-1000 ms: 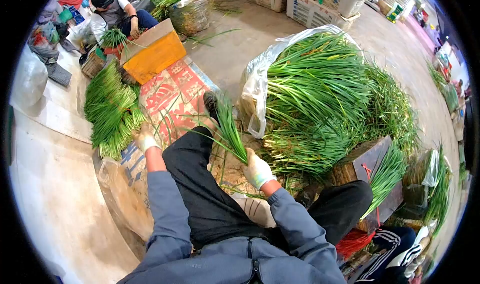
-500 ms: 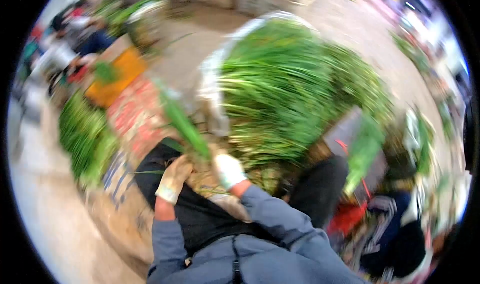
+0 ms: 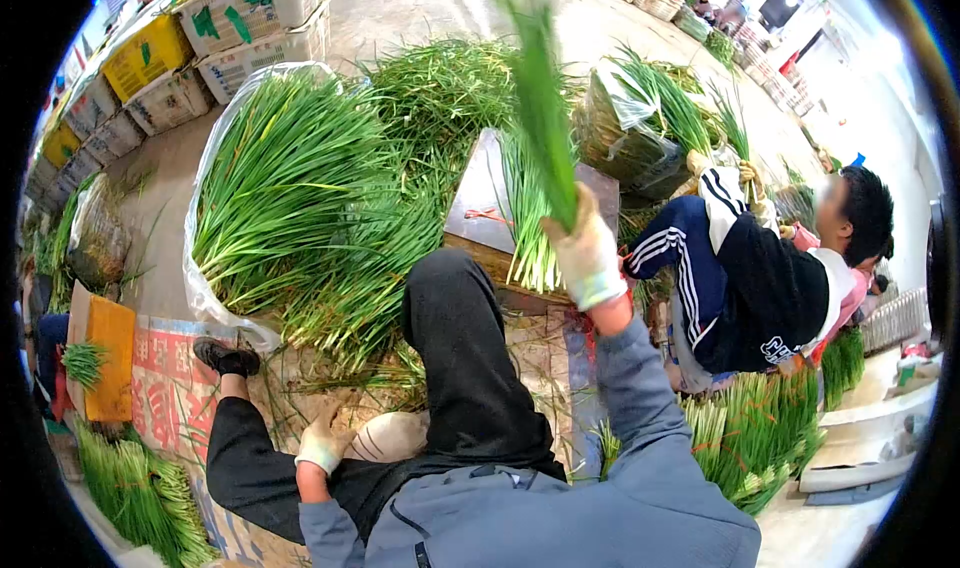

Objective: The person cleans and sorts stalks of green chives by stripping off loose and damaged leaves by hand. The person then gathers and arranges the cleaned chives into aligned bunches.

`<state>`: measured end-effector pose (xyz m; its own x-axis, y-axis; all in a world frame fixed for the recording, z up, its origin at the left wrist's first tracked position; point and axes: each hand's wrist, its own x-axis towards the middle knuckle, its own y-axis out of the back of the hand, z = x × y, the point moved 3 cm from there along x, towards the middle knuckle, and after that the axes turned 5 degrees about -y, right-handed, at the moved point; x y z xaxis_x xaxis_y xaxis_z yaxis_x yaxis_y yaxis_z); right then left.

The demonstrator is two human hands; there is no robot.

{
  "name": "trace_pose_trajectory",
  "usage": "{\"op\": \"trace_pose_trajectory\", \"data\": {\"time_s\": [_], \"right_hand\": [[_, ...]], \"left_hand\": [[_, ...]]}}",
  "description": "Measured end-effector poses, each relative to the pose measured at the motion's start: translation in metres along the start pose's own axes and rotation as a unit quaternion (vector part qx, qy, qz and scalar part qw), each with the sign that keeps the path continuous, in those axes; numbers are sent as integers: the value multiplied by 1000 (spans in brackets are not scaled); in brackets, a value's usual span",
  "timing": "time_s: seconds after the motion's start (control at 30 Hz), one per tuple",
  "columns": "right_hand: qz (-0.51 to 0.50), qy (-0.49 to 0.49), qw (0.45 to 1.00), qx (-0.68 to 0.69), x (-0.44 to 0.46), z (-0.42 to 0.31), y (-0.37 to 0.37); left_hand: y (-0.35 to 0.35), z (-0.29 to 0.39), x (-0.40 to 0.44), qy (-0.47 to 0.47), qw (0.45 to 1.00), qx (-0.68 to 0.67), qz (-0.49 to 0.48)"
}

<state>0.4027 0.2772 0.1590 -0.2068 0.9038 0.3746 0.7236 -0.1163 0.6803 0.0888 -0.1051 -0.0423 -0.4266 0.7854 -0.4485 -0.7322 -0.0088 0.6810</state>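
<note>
My right hand [image 3: 585, 253], in a pale work glove, is closed around the lower end of a bunch of garlic chives [image 3: 545, 98]. The leaves point upward and blur at their tips. Below and left of that hand, more chives [image 3: 530, 213] lie on a box-like stand [image 3: 478, 203] with a red tie on it. My left hand [image 3: 325, 442], also gloved, is low by my bent leg, near a pale rounded object [image 3: 390, 436]. Its fingers are apart and nothing shows in them. A large heap of loose chives [image 3: 290, 178] rests on white plastic sheeting [image 3: 205, 213] in front of me.
To the right sits a co-worker [image 3: 765, 278], gloved hands at other greens. Tied chive bundles [image 3: 760, 433] stand behind my right arm, with more bundles [image 3: 140, 493] at lower left. Stacked crates [image 3: 265, 53] line the upper left. An orange board [image 3: 108, 358] stands at left.
My view has turned to the right. My right hand has raised the chive bunch and carried it over to the stand's side. My left hand is now apart from it, low by my leg.
</note>
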Motion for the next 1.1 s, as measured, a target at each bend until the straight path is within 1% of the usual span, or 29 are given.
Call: {"op": "trace_pose_trajectory", "data": {"time_s": [0.03,0.1,0.17,0.2,0.23,0.3,0.33,0.37,0.4,0.43,0.47,0.5,0.53,0.57,0.6,0.63,0.7,0.77,0.8,0.83,0.9,0.97,1.0,1.03,1.1], "right_hand": [[30,-24,999,-24,14,40,1],[22,-81,996,33,30,107,-10],[5,-163,981,-107,34,176,-41],[-16,-195,972,-132,29,220,-65],[-46,-220,962,-154,21,258,-85],[-179,-263,942,-106,12,307,-109],[-182,-198,952,-145,11,341,-127],[-137,-243,947,-159,10,322,-120],[-132,-249,936,-213,11,298,-107],[-139,-231,914,-303,13,234,-82],[-131,-196,913,-333,17,219,-75],[-100,-166,935,-296,18,188,-65],[-76,-112,964,-227,22,168,-62],[-43,-31,989,-138,22,147,-63],[-65,-40,996,-53,21,101,-57],[-82,-46,995,35,18,48,-60],[-159,15,977,144,4,-10,-90],[-203,130,957,163,-17,-80,-128],[-279,120,940,158,-29,-109,-148],[-354,106,917,148,-41,-134,-166],[-444,157,868,158,-62,-166,-209],[-507,187,833,120,-81,-183,-249],[-533,178,819,115,-86,-189,-263],[-527,149,821,157,-94,-187,-278],[-558,141,811,104,-108,-181,-302]], "left_hand": [[-9,-3,-1,-11,1000,0,-27],[-15,12,-7,-11,1000,14,-24],[-15,35,-18,7,999,-22,-31],[-23,27,-16,-44,999,19,-16],[-21,37,-19,-36,998,47,-23],[-25,34,-14,-59,996,31,-54],[-19,39,-15,-52,997,46,-36],[-14,43,-13,-47,997,61,-25],[-10,39,-9,-28,999,43,-6],[-5,38,-1,-15,1000,26,10],[10,51,5,18,999,19,42],[24,62,11,49,996,11,76],[28,55,25,20,989,30,146],[30,46,38,-8,975,52,214],[35,47,51,-12,962,54,269],[46,53,62,-66,943,57,320],[56,47,89,-53,932,42,356],[72,58,97,-53,925,32,374],[78,62,97,-91,909,-4,406],[89,69,96,-91,899,3,429],[128,83,94,-153,869,1,471],[163,83,101,-163,846,33,506],[181,83,104,-177,833,122,510],[199,85,112,-168,863,151,452],[220,91,131,-129,846,310,414]]}}
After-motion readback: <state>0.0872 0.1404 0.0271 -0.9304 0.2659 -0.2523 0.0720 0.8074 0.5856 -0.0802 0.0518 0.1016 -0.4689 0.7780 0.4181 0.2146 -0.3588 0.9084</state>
